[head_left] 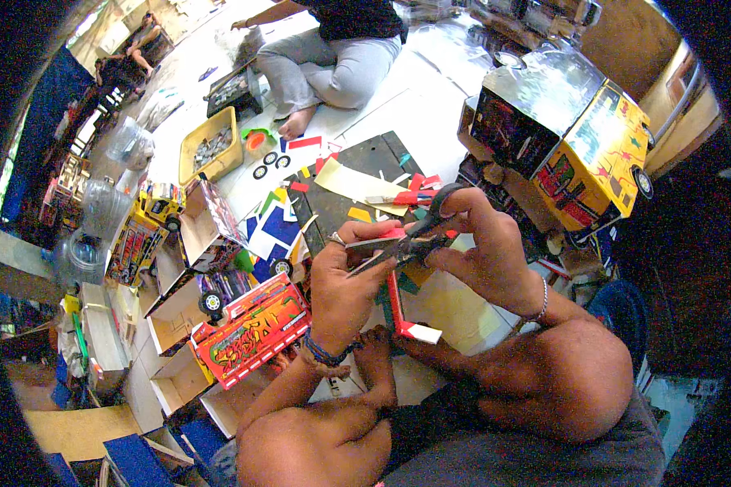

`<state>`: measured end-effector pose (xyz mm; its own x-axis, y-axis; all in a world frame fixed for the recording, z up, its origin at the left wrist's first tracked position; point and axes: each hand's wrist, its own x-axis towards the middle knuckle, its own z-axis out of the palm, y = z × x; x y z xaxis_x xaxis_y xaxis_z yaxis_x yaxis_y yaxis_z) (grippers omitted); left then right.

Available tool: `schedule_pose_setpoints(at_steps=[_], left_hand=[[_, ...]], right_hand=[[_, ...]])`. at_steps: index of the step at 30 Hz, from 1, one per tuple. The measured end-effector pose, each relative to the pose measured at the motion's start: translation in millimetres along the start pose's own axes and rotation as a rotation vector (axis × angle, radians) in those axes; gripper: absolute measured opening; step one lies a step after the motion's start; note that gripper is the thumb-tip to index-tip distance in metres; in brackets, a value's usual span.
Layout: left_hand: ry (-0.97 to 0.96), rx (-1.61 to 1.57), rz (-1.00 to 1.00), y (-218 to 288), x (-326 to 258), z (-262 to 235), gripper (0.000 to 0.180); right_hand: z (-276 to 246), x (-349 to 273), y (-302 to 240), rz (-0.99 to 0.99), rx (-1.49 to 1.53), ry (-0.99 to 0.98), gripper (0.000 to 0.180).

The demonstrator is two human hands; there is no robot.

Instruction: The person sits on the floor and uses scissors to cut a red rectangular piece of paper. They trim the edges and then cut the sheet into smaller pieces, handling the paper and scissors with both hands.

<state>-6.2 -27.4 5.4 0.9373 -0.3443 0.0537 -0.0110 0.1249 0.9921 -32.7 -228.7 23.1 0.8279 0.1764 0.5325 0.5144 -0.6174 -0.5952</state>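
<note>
My right hand (487, 252) has its fingers through the handles of dark-handled scissors (419, 246), whose blades point left toward my left hand (345, 280). The left hand's fingers are pinched on a small red-and-white piece of sheet (392, 234) beside the blades. Below the hands hangs or lies a red strip with a white end (421, 333); whether it joins the held piece I cannot tell. Behind the hands, a dark board (374, 162) bears a cream sheet (353, 183) and several coloured scraps.
At my left lies a red toy truck body (252, 333) near open wooden boxes (175, 316). A large yellow toy truck (593, 162) stands at the right. Farther off are a yellow basin (211, 146), black rings (270, 165) and a seated person in grey trousers (333, 73).
</note>
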Motion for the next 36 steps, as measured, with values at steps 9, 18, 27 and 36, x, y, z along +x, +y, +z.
schedule_pose_setpoints(at_steps=[9, 18, 27, 36], left_hand=[[0.06, 0.205, -0.118, 6.1, -0.7, 3.2, 0.023], [0.08, 0.056, -0.019, 1.1, 1.9, 5.4, 0.024], [0.148, 0.128, 0.03, 1.3, 7.0, 10.7, 0.031], [-0.068, -0.54, -0.302, 4.9, 5.7, 1.7, 0.049]], right_hand=[[1.9, 0.8, 1.8, 0.111, 0.077, 0.027, 0.056], [1.5, -1.5, -4.3, 0.095, 0.111, -0.021, 0.061], [4.9, -0.9, -2.4, 0.186, 0.189, 0.05, 0.055], [11.6, -6.5, 23.9, 0.482, 0.581, 0.14, 0.057]])
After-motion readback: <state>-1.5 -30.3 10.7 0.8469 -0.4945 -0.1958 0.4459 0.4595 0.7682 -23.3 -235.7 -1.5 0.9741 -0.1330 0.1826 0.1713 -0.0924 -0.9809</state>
